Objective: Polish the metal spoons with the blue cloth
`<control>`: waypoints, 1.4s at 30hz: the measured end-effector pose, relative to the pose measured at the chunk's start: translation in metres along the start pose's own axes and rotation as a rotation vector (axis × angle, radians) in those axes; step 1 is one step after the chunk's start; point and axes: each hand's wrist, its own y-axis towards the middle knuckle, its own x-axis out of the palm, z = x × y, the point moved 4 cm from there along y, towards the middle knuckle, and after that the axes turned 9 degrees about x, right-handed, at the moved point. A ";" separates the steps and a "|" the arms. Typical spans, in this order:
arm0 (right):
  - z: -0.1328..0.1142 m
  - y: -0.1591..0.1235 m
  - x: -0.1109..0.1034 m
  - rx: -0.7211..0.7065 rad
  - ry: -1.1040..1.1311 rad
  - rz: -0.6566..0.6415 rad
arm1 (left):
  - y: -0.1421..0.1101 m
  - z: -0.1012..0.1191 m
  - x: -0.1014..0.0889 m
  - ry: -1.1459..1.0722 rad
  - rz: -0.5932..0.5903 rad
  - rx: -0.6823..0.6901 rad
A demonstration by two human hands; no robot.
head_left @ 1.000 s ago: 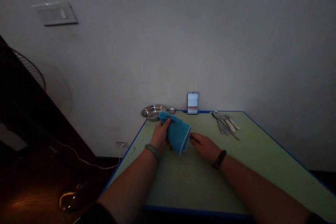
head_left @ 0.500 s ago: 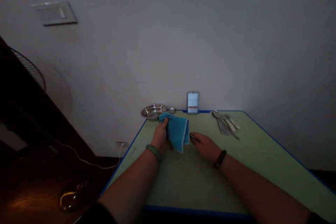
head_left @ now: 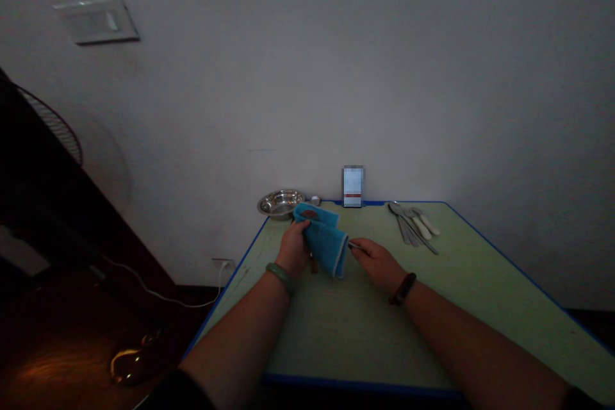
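My left hand [head_left: 294,247] is closed around a folded blue cloth [head_left: 327,246] with a pale edge, held above the table. A small reddish-brown patch shows on the cloth's upper part; I cannot tell what it is. Just right of the cloth, my right hand [head_left: 377,262] pinches a thin metal utensil [head_left: 354,245] by its handle. Its other end goes behind or into the cloth, so its kind is hidden. Below the left hand, a narrow brown object [head_left: 314,264] is partly covered.
On the pale green, blue-edged table [head_left: 365,333], a steel bowl [head_left: 281,205] stands at the back left beside a small round item [head_left: 315,201]. A phone [head_left: 353,186] leans on the wall. Several utensils [head_left: 410,227], spoons and white-handled ones among them, lie at the back right.
The cloth has folded over around my left hand, exposing the reddish-brown patch and more of the brown object beneath. My right hand has shifted slightly up with the utensil.
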 end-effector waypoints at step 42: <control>-0.001 -0.002 0.002 -0.002 -0.008 -0.014 | -0.003 0.002 0.003 0.056 -0.030 0.056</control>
